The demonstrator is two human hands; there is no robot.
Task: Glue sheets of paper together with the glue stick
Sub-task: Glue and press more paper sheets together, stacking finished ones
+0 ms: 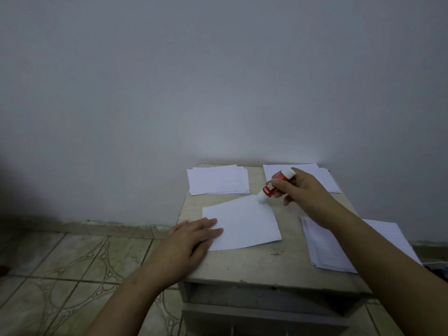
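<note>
I am gripping the glue stick point(272, 186) mid-barrel in my right hand point(300, 190), tip touching the far corner of the thin, slippery-looking sheet point(244, 226) my flat left hand point(191, 241) is pinning on the table point(254, 265).

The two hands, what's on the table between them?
In the head view, one white sheet lies between left hand and right hand.
</note>
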